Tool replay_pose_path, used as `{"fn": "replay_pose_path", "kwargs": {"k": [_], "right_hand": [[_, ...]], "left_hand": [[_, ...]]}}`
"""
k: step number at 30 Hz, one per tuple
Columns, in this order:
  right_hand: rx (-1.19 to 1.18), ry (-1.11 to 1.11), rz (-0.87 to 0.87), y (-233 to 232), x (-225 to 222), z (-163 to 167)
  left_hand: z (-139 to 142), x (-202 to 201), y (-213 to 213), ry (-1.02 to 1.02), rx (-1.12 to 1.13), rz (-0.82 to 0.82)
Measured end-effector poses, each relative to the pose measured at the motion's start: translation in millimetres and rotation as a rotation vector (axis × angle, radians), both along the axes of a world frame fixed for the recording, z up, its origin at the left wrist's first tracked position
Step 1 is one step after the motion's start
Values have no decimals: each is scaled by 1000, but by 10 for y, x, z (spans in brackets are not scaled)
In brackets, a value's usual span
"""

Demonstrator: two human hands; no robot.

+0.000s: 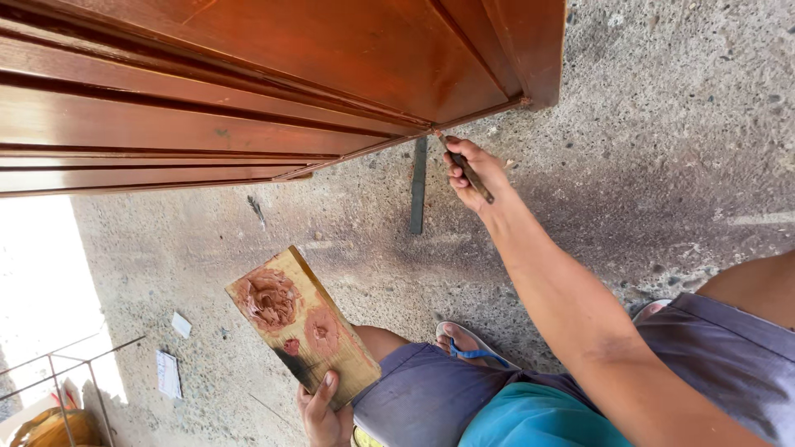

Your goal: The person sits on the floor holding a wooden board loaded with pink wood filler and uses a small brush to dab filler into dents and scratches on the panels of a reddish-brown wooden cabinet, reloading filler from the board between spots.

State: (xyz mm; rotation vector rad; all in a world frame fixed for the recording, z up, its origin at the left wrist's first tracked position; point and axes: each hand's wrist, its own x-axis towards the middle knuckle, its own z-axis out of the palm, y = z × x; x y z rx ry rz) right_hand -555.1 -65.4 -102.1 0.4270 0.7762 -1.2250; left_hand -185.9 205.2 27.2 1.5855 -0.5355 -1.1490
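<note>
Below the varnished wooden door (248, 74), the right hand (472, 174) pinches a thin tool (468, 170) against its lower edge while the left hand (323, 410) clasps a putty-smeared board (302, 327), which could tilt and drop filler.

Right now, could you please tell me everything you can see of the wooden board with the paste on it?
The wooden board is a short, flat rectangular offcut of pale yellowish wood, darker at its lower corner. Two smeared dabs of reddish-brown paste sit on its upper face, the larger near the top end, with a small spot beside them. It is held tilted above the concrete floor, the left hand gripping its lower end, thumb on top.
</note>
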Motion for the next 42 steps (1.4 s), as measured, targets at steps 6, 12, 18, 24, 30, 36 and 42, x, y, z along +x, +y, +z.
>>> {"fn": "replay_pose_path", "kwargs": {"k": [6,12,18,24,30,36,42], "right_hand": [[-23,155,50,-143,386,14],[-93,308,60,-97,399,-95],[-100,-28,-37,-190,191,-90],[-16,-85,-16,-260,109,-47],[-37,-113,21,-345,65,-199],[-188,-102,47,-305,-115,-322],[-54,-120,37,-456,-104,20]], "left_hand": [[54,-23,21,-16,12,-12],[121,2,50,-16,3,-25],[97,24,54,-29,49,21],[46,1,60,-34,-4,-7],[52,-71,55,6,6,-5],[76,-217,1,57,52,20],[62,-403,-54,144,-25,-38]]}}
